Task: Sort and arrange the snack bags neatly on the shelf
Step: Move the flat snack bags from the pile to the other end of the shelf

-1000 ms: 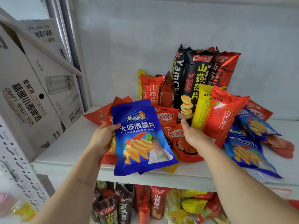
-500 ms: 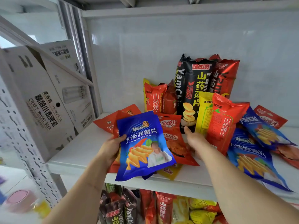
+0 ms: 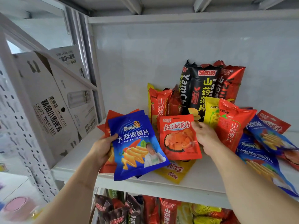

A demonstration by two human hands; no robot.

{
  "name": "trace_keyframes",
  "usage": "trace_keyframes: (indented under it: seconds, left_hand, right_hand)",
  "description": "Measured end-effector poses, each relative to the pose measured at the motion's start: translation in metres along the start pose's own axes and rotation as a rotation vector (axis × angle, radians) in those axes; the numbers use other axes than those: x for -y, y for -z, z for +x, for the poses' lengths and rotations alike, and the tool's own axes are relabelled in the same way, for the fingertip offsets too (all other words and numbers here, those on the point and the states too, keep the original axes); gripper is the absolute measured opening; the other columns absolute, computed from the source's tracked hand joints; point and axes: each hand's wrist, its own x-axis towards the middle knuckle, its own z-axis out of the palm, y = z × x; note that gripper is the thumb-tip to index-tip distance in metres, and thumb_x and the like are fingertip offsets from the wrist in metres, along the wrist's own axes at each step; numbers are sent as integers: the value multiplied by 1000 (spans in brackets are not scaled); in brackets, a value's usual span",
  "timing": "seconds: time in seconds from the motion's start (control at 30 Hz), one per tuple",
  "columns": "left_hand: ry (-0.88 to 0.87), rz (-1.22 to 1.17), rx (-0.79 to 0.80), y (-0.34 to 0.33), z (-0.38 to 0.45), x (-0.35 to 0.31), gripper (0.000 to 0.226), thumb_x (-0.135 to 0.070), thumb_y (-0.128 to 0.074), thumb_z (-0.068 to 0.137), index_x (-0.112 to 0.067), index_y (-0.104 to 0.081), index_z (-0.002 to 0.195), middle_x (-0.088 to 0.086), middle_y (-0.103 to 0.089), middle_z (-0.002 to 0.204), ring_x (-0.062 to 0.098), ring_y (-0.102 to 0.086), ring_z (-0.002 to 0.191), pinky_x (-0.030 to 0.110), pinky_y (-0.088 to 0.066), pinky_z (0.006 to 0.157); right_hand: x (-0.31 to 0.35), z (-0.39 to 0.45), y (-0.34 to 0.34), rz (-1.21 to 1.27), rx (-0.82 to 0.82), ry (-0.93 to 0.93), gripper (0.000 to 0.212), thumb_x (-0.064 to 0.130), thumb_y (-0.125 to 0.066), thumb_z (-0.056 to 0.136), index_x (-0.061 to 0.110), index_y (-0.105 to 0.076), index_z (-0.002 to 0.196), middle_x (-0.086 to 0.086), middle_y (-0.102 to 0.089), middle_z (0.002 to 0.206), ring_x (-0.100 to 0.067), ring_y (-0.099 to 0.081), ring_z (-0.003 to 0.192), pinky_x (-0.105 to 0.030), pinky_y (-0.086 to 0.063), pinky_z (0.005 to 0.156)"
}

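- White shelf [image 3: 202,180] with a pale back wall fills the view; snack bags lie heaped across it, mostly toward the right.
- Left hand [image 3: 102,149] grips a stack of bags at its left edge, thumb over the front of the top one, a blue bag [image 3: 137,147] showing wavy chips. Red bags sit behind it in the same stack. The stack is held above the shelf's near edge, tilted.
- Right hand [image 3: 205,138] pinches a red bag [image 3: 179,138] by its right edge, thumb on the front and the other fingers hidden behind. It is held upright, just right of the blue bag.
- Below the red bag a yellow bag [image 3: 176,172] lies flat near the shelf's front edge.
- At the far side tall black bags [image 3: 200,88] and a dark red bag [image 3: 229,81] stand against the wall, with smaller orange-red ones to their left.
- More blue bags [image 3: 265,156] lie flat at the right, under the right forearm.
- Cardboard boxes [image 3: 53,110] printed "CRAFT WHEAT BEER" lean at the left.
- Lower shelf [image 3: 161,210] holds further bags, partly seen.
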Motion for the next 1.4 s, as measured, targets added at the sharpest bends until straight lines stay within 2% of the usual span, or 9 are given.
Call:
trace_keyframes:
  seconds: [0.23,0.4,0.57,0.63,0.83,1.03,1.17,1.27,1.4]
  left_hand:
    - [-52,66,57,-8,6,-16,28,-14,-62,97,-5,-59,123,20,-76,102,32,-75,84,43,-62,70]
    - [-49,72,37,-8,8,-20,26,-16,-63,96,-6,-60,119,18,-77,98,31,-76,81,44,-60,72]
    - [0,31,16,4,9,-18,29,-17,-64,95,-6,-59,121,17,-77,97,30,-77,77,43,-62,66]
    - [10,8,38,-9,5,-14,29,-16,-63,96,-3,-60,122,19,-77,97,29,-76,75,41,-62,64]
    - [66,-78,102,-41,-4,0,25,-21,-60,98,-2,-65,114,18,-77,89,28,-75,68,39,-62,59]
    - [95,-119,172,-34,-7,9,43,-36,-69,89,-7,-66,121,21,-73,114,35,-72,94,47,-61,80]
    - [107,-126,153,-31,-7,9,47,-35,-72,88,-5,-65,123,21,-73,112,36,-72,93,48,-60,81]
    - [123,-122,100,-31,-6,10,43,-33,-70,91,-6,-64,123,21,-74,109,36,-72,92,48,-59,80]
    - [137,-214,151,-40,-8,10,44,-32,-60,98,-1,-62,129,22,-70,119,33,-71,94,45,-61,77]
  right_hand:
    - [14,2,2,123,-25,-53,43,50,-54,95,20,-62,125,-7,-67,118,-29,-66,102,-48,-54,92]
    - [32,2,15,101,-77,35,26,46,-54,96,22,-64,98,-7,-67,110,-26,-65,96,-46,-53,92]
    - [39,3,19,107,-72,36,41,53,-58,91,23,-64,118,-4,-66,123,-28,-65,105,-42,-51,96]
    - [39,-9,-2,28,-13,91,41,44,-56,96,13,-64,121,-4,-64,121,-22,-61,104,-26,-44,90]
    - [17,-35,-68,-82,135,81,35,41,-50,99,10,-67,98,-5,-68,96,-14,-59,79,-25,-42,64]
    - [11,-33,-85,-152,116,104,39,50,-54,94,16,-58,75,-2,-65,81,-23,-64,80,-34,-49,67]
    - [13,-35,-84,-149,131,63,42,59,-54,90,19,-63,85,1,-67,90,-20,-63,86,-38,-52,80]
    - [22,-48,-70,-90,257,21,38,61,-57,88,25,-66,81,15,-64,77,-5,-59,74,-22,-43,63]
    - [16,-56,-62,-37,324,41,24,41,-73,84,24,-62,73,14,-65,70,1,-60,61,-10,-40,43]
